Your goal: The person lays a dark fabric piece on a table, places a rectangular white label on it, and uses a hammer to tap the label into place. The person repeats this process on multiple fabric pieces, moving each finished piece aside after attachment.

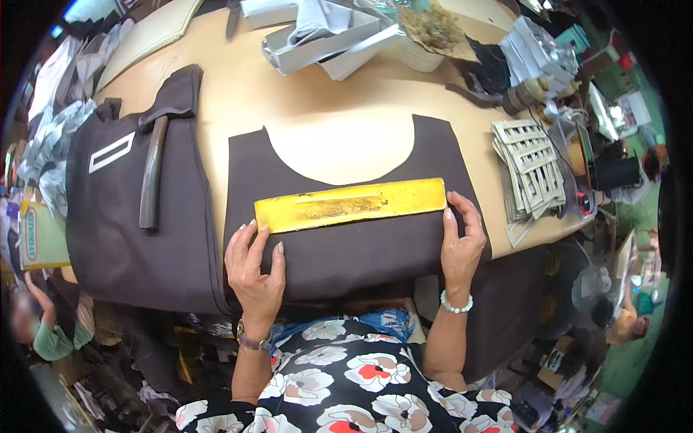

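Observation:
A yellow rectangular strip (352, 204), worn and stained along its middle, lies slightly tilted across a dark cut fabric piece (346, 260) with a deep rounded neckline. My left hand (255, 273) touches the strip's left end with its fingertips, thumb apart on the fabric. At the strip's right end, the thumb and fingers of my right hand (461, 241) rest against the corner and edge. To the left, a hammer (154, 173) and a small white rectangular frame (112, 152) lie on a stack of dark fabric pieces (113, 233).
Cardboard boxes (330, 40) and a white tub (419, 57) stand at the table's far side. Stacked slotted templates (528, 168) lie at the right, near a brush-like tool (482, 97). Crumpled plastic (54, 157) is at far left. Other people sit beyond both sides of the table.

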The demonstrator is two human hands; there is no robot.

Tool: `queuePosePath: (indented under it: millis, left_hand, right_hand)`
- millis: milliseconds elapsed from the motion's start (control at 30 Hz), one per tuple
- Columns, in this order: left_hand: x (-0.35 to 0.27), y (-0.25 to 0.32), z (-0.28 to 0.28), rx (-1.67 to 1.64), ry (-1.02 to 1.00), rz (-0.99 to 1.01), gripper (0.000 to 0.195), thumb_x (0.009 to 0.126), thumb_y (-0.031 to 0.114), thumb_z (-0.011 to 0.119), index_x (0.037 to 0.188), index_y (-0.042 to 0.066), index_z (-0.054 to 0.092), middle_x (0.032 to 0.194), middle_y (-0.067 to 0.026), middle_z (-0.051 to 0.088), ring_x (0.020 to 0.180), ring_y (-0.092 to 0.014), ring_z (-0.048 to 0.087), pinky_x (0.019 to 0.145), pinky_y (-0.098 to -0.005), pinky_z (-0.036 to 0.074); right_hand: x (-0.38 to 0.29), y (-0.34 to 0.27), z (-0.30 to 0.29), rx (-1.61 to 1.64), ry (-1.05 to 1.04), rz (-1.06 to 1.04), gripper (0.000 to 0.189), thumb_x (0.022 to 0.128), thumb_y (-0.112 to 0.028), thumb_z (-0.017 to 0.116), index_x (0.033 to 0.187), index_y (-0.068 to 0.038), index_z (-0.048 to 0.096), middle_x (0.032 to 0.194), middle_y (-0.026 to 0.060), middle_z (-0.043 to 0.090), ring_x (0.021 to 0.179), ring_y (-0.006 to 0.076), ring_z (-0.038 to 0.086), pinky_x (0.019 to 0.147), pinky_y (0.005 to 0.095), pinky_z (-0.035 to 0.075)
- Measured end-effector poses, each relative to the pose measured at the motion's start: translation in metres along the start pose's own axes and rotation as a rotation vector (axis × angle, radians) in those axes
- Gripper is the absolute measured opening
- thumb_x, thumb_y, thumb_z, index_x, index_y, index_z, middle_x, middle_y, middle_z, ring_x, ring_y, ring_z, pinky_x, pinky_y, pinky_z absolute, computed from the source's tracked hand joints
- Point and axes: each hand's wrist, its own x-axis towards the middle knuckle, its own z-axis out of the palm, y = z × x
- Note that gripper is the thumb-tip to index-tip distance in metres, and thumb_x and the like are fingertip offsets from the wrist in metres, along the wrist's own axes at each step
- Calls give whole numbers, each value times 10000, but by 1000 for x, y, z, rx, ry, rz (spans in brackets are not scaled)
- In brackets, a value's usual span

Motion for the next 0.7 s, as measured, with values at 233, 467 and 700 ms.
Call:
queuePosePath:
  millis: [233,467,700]
  left_hand:
    - [0,2,-2,31,-29,-15,355,760,53,700,1111,18,659,1147,-138,635,1168,-354,524,1002,-458,383]
    - [5,3,-2,29,-23,-19,328,756,62,701,1080,18,672,1148,-134,628,1167,-349,518,995,-467,377]
    - [2,1,-2,59,-21,-4,308,763,68,693,1066,15,676,1152,-131,620,1161,-349,519,988,-473,380]
  right_hand:
    - [-2,8,3,-39,34,-16,214,876,-15,565,1070,7,650,1062,131,671,1124,312,564,990,423,414]
    - [-1,10,6,5,56,3,218,875,-12,567,1072,5,657,1068,133,672,1123,308,564,993,418,412]
    - [-2,2,3,-189,-33,-110,199,848,-61,640,1035,-22,696,1134,91,666,1157,300,538,1012,420,389]
